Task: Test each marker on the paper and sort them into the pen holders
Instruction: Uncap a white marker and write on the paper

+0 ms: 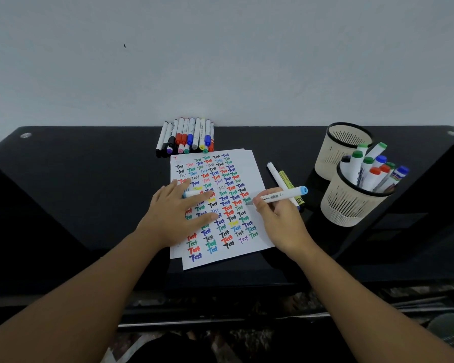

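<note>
Paper (247,176) lies at the middle of the counter (89,179), pressed flat by the left hand (178,216) with straight fingers, a cap under them. Right hand (278,218) grips a marker (278,196), tip touching the paper's right edge. Both pen holders (351,205) stand at the counter's right end.

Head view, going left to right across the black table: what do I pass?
Left hand pressing flat on the white paper covered in "Test" scribbles → right hand gripping a white marker with a light-blue end → loose white and yellow markers lying on the table → nearer beige mesh pen holder full of markers.
</note>
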